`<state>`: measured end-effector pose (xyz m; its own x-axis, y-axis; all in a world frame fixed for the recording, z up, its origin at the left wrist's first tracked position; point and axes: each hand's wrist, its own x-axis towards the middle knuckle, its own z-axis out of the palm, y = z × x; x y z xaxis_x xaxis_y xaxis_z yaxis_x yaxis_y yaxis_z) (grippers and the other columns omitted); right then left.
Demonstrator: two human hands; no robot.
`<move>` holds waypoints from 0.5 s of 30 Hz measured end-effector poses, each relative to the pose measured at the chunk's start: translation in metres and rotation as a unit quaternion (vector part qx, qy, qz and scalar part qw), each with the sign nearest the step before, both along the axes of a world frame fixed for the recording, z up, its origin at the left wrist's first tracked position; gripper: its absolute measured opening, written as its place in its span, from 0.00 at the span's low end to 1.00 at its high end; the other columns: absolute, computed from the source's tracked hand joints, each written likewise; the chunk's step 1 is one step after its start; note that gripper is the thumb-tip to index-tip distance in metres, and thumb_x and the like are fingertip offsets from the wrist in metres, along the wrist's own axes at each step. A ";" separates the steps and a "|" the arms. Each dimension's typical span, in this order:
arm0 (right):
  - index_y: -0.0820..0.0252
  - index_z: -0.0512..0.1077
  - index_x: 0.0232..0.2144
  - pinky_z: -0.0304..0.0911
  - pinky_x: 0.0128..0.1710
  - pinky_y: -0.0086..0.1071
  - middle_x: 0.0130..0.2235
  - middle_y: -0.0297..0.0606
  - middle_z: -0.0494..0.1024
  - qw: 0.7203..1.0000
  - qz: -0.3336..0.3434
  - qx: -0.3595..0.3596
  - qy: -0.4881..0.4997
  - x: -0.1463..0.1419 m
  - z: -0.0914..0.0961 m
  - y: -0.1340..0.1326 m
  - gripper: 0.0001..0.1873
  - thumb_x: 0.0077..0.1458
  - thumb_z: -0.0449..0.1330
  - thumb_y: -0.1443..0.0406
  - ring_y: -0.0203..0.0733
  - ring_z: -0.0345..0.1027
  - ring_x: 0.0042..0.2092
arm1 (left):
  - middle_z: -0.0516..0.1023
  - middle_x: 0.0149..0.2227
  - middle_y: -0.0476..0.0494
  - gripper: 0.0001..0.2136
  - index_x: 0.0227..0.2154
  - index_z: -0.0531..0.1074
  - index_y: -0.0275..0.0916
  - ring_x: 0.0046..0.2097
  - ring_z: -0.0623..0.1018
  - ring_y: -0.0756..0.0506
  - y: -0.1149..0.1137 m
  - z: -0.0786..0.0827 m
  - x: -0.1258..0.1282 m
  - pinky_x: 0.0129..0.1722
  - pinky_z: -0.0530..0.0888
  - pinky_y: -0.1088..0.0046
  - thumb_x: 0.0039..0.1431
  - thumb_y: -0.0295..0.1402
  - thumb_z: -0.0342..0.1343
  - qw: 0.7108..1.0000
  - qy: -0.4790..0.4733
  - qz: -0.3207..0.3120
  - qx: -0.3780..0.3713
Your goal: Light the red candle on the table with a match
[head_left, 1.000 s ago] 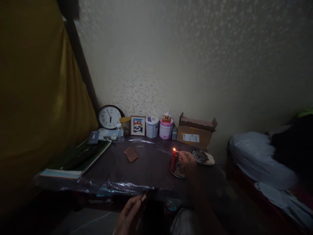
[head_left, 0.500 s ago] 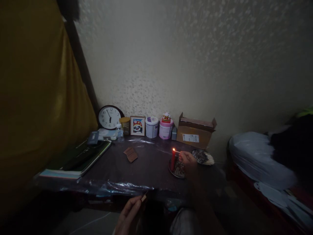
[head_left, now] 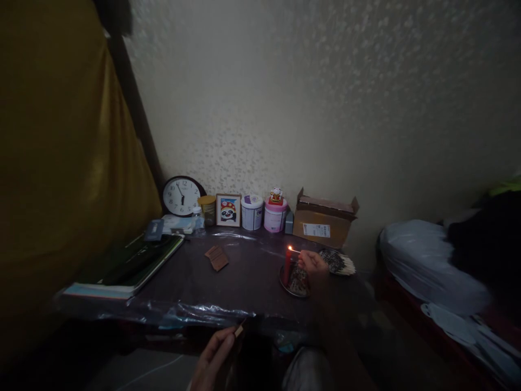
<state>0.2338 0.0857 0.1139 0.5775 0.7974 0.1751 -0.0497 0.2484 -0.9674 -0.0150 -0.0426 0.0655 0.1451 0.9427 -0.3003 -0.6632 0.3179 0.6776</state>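
Note:
My right hand (head_left: 313, 263) pinches a thin matchstick (head_left: 296, 251) whose burning end meets the top of a red candle (head_left: 287, 266). A small flame glows there. The candle stands upright on a small plate (head_left: 293, 295) scattered with bits I cannot make out. Below the table's front edge, my left hand (head_left: 214, 355) is closed on a small pale matchbox (head_left: 239, 330), mostly hidden by the fingers. A thin stick seems to poke up beside it. On the table lies a folded brown piece (head_left: 217, 258), perhaps card or leather.
Along the wall stand a clock (head_left: 182, 195), a panda picture (head_left: 228, 210), a white tub (head_left: 252, 213), a pink tub (head_left: 275, 216) and a cardboard box (head_left: 323, 222). Pale sticks (head_left: 345, 264) lie in a dish at right. Large books (head_left: 126, 271) lie at left on the plastic-covered table (head_left: 187, 288).
The matchstick's flame stays at the candle's top and looks slightly brighter at the stick's end. Both hands hold nearly the same place; the view has shifted very little.

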 end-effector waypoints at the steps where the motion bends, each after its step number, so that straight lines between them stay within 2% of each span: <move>1: 0.60 0.74 0.24 0.68 0.30 0.32 0.25 0.34 0.78 1.000 0.000 -0.001 0.000 0.001 -0.003 0.002 0.14 0.36 0.67 0.56 0.38 0.72 0.27 | 0.85 0.34 0.41 0.10 0.28 0.78 0.40 0.47 0.79 0.36 0.000 0.001 0.000 0.49 0.72 0.62 0.41 0.38 0.68 1.000 0.004 0.004 -0.001; 6: 0.60 0.74 0.25 0.68 0.29 0.32 0.25 0.33 0.77 1.000 -0.004 -0.002 -0.001 0.003 -0.014 0.009 0.14 0.36 0.66 0.57 0.37 0.71 0.27 | 0.85 0.34 0.39 0.15 0.27 0.78 0.39 0.49 0.78 0.34 0.000 0.004 0.000 0.51 0.72 0.62 0.34 0.39 0.70 0.999 0.011 0.023 -0.022; 15: 0.60 0.75 0.26 0.68 0.29 0.29 0.26 0.34 0.78 1.000 -0.004 -0.012 -0.005 0.003 -0.014 0.007 0.12 0.38 0.66 0.59 0.38 0.72 0.28 | 0.85 0.34 0.41 0.12 0.27 0.78 0.39 0.46 0.80 0.37 0.003 -0.007 -0.002 0.49 0.72 0.66 0.38 0.38 0.69 1.000 -0.016 0.005 -0.016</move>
<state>0.2366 0.0923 0.1001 0.5819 0.7969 0.1620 -0.0389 0.2263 -0.9733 -0.0165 -0.0392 0.0586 0.1465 0.9340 -0.3258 -0.6881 0.3329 0.6448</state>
